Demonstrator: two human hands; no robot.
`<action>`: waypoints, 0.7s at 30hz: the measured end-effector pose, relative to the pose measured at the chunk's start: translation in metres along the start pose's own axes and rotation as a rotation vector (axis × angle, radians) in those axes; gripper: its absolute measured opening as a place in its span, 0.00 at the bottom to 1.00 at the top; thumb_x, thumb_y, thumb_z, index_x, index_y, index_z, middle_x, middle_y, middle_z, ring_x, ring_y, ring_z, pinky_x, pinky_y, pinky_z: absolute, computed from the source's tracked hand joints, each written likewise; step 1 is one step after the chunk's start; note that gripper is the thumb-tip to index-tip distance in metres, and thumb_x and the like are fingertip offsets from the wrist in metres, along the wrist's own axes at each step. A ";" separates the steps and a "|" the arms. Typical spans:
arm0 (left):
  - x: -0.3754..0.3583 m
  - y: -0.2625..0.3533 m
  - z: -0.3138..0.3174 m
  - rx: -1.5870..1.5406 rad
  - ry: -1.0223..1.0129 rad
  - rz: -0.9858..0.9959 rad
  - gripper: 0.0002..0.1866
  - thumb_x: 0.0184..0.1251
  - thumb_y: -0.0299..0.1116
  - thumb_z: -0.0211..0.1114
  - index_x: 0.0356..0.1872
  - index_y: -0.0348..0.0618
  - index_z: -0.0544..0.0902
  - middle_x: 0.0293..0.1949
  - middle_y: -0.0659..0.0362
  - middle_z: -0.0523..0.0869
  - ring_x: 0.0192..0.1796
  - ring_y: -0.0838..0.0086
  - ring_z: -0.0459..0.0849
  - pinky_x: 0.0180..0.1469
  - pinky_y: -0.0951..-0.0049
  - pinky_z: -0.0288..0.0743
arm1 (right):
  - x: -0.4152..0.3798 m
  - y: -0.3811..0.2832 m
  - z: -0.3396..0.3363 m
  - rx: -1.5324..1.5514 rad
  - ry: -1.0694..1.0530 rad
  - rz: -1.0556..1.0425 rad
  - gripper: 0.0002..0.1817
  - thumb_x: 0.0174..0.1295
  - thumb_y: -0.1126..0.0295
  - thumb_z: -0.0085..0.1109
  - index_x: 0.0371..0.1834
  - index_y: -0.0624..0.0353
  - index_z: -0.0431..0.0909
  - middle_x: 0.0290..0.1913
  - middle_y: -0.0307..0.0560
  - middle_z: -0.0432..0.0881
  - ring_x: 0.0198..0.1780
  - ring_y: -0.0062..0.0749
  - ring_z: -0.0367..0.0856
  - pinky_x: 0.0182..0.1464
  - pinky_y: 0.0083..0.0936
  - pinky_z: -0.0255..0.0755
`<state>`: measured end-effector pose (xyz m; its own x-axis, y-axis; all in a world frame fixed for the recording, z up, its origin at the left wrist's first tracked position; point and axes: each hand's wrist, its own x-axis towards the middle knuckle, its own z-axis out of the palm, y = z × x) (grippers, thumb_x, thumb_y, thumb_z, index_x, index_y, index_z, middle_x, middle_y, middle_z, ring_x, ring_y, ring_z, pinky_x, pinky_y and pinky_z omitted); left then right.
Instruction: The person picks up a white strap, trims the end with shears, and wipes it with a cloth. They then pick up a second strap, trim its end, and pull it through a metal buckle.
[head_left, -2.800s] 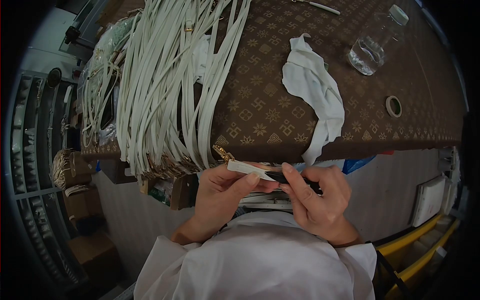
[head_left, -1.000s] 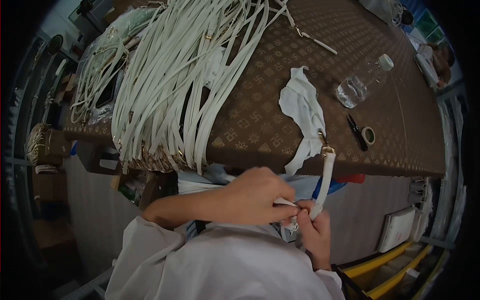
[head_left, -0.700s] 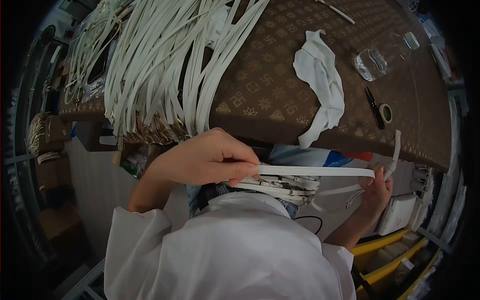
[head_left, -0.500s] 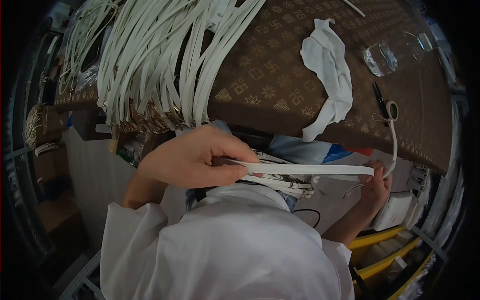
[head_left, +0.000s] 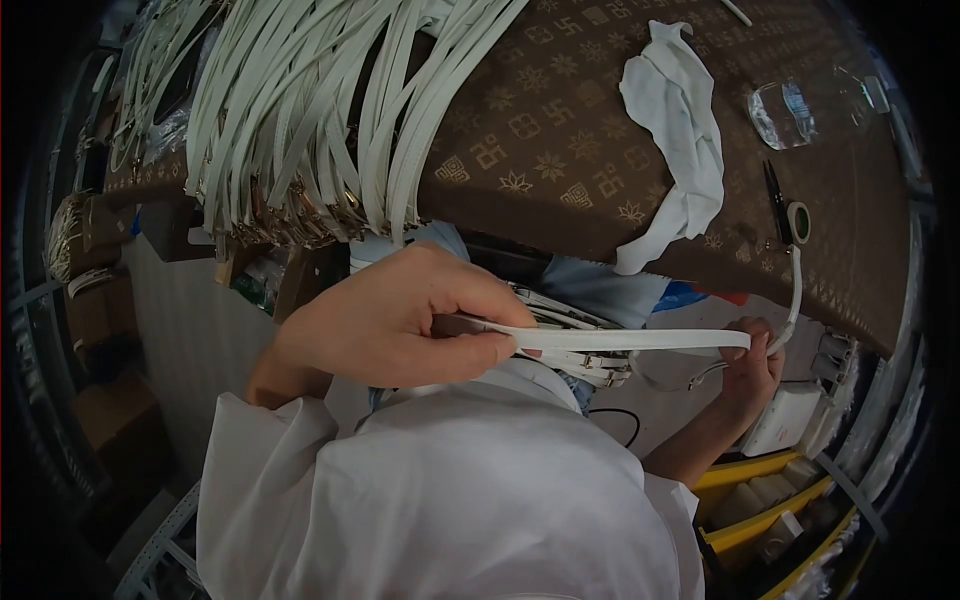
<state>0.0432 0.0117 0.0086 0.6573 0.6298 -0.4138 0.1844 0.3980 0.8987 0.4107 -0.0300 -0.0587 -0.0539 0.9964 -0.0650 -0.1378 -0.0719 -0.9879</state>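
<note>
A narrow white belt (head_left: pixel 630 339) is stretched level between my two hands in front of the white shirt. My left hand (head_left: pixel 410 315) pinches one part of it between thumb and fingers. Closed around the other part, my right hand (head_left: pixel 752 365) is at the right below the table edge. Beyond the right hand, a white strap end (head_left: pixel 796 285) curves up onto the table edge near the black scissors (head_left: pixel 777 203). A metal buckle (head_left: pixel 697 381) hangs just left of the right hand. More white belts with buckles (head_left: pixel 600 368) lie across the lap, partly hidden by the left hand.
A big bundle of white belts (head_left: pixel 290 110) hangs over the edge of the brown patterned table (head_left: pixel 540 200). A crumpled white cloth (head_left: pixel 680 140) and a clear plastic bottle (head_left: pixel 782 115) lie there too. Yellow bins (head_left: pixel 750 515) stand low at the right.
My left hand has slid slightly right along the belt, toward the right hand, which stays nearly in place. The view has shifted a little.
</note>
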 end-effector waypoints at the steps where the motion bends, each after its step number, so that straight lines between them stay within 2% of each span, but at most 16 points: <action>1: 0.000 0.000 0.001 -0.001 0.000 -0.001 0.10 0.51 0.23 0.59 0.36 0.34 0.83 0.23 0.58 0.80 0.21 0.82 0.72 0.22 0.81 0.60 | 0.000 0.000 0.001 -0.015 0.017 0.003 0.15 0.65 0.63 0.48 0.26 0.63 0.70 0.21 0.37 0.68 0.24 0.17 0.61 0.27 0.16 0.51; 4: 0.001 0.001 0.004 -0.031 0.021 -0.016 0.09 0.52 0.24 0.60 0.34 0.34 0.83 0.22 0.59 0.80 0.20 0.83 0.72 0.21 0.81 0.59 | -0.002 -0.001 0.001 -0.008 0.018 0.008 0.14 0.65 0.63 0.48 0.26 0.63 0.70 0.21 0.37 0.68 0.24 0.17 0.61 0.27 0.16 0.51; 6: 0.002 0.003 0.007 -0.027 0.097 0.029 0.05 0.51 0.24 0.62 0.28 0.34 0.83 0.19 0.60 0.79 0.18 0.84 0.70 0.20 0.81 0.58 | -0.003 -0.001 0.002 -0.008 0.016 0.003 0.14 0.64 0.63 0.49 0.26 0.63 0.71 0.21 0.38 0.68 0.24 0.17 0.61 0.27 0.16 0.51; 7: 0.002 0.003 0.008 -0.028 0.097 0.028 0.05 0.51 0.24 0.62 0.28 0.34 0.83 0.19 0.60 0.79 0.18 0.84 0.70 0.20 0.81 0.58 | -0.004 -0.001 0.003 -0.008 0.015 -0.003 0.14 0.64 0.63 0.49 0.26 0.64 0.71 0.21 0.38 0.67 0.24 0.17 0.61 0.27 0.16 0.51; 9: 0.003 0.002 0.009 0.108 0.145 0.064 0.02 0.48 0.23 0.64 0.22 0.35 0.81 0.17 0.62 0.78 0.17 0.86 0.69 0.19 0.82 0.57 | -0.005 -0.002 0.005 -0.016 0.026 -0.009 0.14 0.64 0.63 0.49 0.26 0.64 0.71 0.21 0.38 0.67 0.24 0.18 0.61 0.27 0.16 0.50; 12: 0.006 -0.007 0.012 0.181 0.244 0.125 0.04 0.46 0.21 0.66 0.19 0.35 0.79 0.15 0.64 0.76 0.17 0.87 0.68 0.18 0.82 0.56 | -0.006 -0.004 0.006 -0.056 0.020 -0.028 0.15 0.63 0.63 0.50 0.26 0.64 0.71 0.21 0.38 0.67 0.24 0.18 0.61 0.27 0.17 0.50; 16: 0.005 -0.006 0.012 0.159 0.252 0.134 0.03 0.46 0.21 0.65 0.19 0.35 0.79 0.14 0.65 0.76 0.17 0.88 0.68 0.18 0.83 0.56 | -0.007 -0.006 0.006 -0.126 0.006 -0.043 0.15 0.63 0.62 0.50 0.25 0.64 0.72 0.21 0.38 0.68 0.24 0.18 0.60 0.27 0.18 0.50; 19: 0.003 -0.006 0.011 0.110 0.240 0.081 0.02 0.46 0.21 0.65 0.19 0.34 0.80 0.14 0.65 0.76 0.18 0.88 0.68 0.18 0.83 0.56 | -0.006 -0.005 0.006 -0.121 0.007 -0.042 0.16 0.63 0.62 0.50 0.25 0.64 0.72 0.21 0.38 0.68 0.24 0.18 0.60 0.27 0.18 0.50; 21: 0.002 -0.001 0.010 -0.003 0.203 -0.023 0.02 0.47 0.21 0.64 0.21 0.33 0.80 0.15 0.65 0.76 0.18 0.88 0.68 0.19 0.84 0.56 | -0.005 -0.005 0.005 -0.120 0.005 -0.035 0.16 0.63 0.62 0.50 0.25 0.64 0.72 0.20 0.38 0.68 0.24 0.18 0.60 0.27 0.18 0.50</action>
<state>0.0521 0.0056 0.0081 0.4920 0.7418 -0.4556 0.1952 0.4160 0.8882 0.4062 -0.0354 -0.0531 -0.0466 0.9985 -0.0303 -0.0197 -0.0312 -0.9993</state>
